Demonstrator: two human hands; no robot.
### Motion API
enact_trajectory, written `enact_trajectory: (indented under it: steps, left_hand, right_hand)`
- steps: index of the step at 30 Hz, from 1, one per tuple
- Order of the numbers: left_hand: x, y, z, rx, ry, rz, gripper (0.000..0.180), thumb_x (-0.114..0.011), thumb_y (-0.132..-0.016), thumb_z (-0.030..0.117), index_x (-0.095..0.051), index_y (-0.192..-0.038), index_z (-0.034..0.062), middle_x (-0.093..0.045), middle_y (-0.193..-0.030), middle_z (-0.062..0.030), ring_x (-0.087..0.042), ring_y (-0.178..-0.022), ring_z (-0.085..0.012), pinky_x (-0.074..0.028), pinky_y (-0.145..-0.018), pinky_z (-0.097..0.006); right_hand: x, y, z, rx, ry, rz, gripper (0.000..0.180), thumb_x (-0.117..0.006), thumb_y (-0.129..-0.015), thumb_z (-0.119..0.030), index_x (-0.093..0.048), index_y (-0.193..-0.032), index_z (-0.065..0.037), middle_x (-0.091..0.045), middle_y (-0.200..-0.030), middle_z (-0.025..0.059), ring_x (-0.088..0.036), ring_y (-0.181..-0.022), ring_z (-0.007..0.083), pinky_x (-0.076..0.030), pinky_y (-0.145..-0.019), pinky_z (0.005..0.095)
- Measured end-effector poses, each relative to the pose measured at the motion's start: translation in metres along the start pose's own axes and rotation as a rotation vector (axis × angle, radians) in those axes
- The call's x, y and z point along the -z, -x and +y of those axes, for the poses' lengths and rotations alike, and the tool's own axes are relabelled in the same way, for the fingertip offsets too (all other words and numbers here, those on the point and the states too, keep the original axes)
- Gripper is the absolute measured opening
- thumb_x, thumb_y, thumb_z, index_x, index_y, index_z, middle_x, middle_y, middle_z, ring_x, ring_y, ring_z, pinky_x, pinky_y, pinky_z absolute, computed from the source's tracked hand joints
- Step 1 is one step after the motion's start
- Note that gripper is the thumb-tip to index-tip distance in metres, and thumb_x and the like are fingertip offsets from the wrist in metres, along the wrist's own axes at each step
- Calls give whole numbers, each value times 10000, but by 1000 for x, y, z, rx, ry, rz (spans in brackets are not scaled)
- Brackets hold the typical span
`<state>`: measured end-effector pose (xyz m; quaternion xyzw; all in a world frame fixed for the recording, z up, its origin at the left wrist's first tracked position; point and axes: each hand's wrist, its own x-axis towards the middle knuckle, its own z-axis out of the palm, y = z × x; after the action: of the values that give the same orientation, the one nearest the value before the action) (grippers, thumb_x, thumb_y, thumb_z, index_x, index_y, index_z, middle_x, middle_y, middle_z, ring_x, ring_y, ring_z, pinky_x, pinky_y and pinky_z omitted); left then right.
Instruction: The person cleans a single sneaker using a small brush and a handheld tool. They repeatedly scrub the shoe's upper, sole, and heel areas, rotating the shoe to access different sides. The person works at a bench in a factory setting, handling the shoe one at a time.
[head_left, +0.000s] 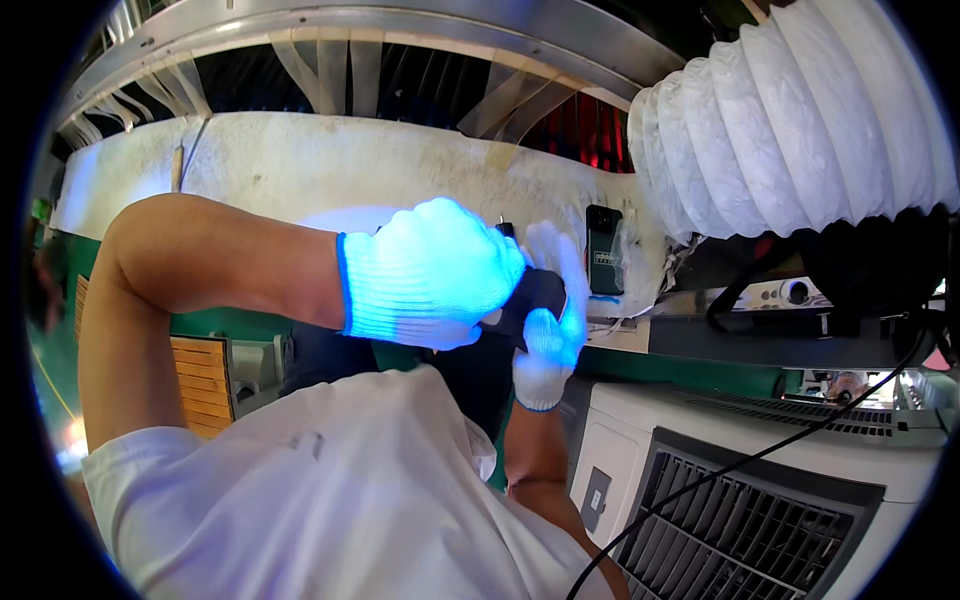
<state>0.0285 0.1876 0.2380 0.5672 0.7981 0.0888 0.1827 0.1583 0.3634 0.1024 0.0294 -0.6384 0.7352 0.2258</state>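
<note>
Strong blue light falls on both my hands, which wear white knit gloves. My left hand (430,270) reaches across from the left, its fingers curled closed against a small black object (541,292). What lies inside that fist, if anything, is hidden by the glove and the glare. From the right, my right hand (556,315) grips the same black object, thumb on the near side and fingers behind it. The object looks smooth and dark with rounded corners; its kind cannot be made out. A small dark tip (506,230) shows just beyond the left knuckles.
A worn whitish work surface (280,160) curves behind my hands, below a metal rail with clear plastic strips. A dark phone (604,250) lies right of my hands. A large white ribbed duct (780,130) hangs at upper right. A vented grey-white unit (620,430) stands lower right, crossed by a black cable.
</note>
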Motion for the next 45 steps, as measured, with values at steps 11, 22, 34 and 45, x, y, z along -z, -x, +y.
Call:
enact_trajectory:
  steps: [11,22,34,45]
  left_hand:
    - [-92,52,-6,-224,243,766,758,-1035,-731,408,-717,-1333,74,-781,-1248,-194,-788,-1065,-402,-646,-870,-472]
    - [-125,42,-19,-433,215,1011,560,-990,-792,383,-733,-1204,106,-793,-1142,-82,-823,-1014,-267,-646,-727,-373]
    - [-101,102,-39,-25,651,947,1258,-1084,-667,314,-421,-1702,44,-401,-1767,-277,-454,-1614,-443,-463,-1255,-525]
    - [-117,141,-31,356,498,766,1385,-1023,-682,115,-212,-1803,74,-424,-1733,-249,-467,-1596,-419,-431,-1298,-495]
  right_hand:
    - [-33,28,-17,48,18,122,1259,-680,-969,-825,-228,-1791,13,-253,-1839,296,-318,-1679,490,-282,-1361,635]
    - [-22,51,-29,264,590,39,547,-500,-1187,-356,-707,-1413,97,-651,-1532,347,-609,-1477,499,-456,-1265,600]
    - [-43,52,-16,212,249,-102,1022,-789,-1048,-545,-337,-1729,69,-452,-1745,270,-520,-1563,420,-409,-1286,587]
    - [29,-39,137,-130,1326,33,724,-873,-921,-438,-635,-1507,-86,-761,-1286,240,-710,-1165,500,-566,-1016,585]
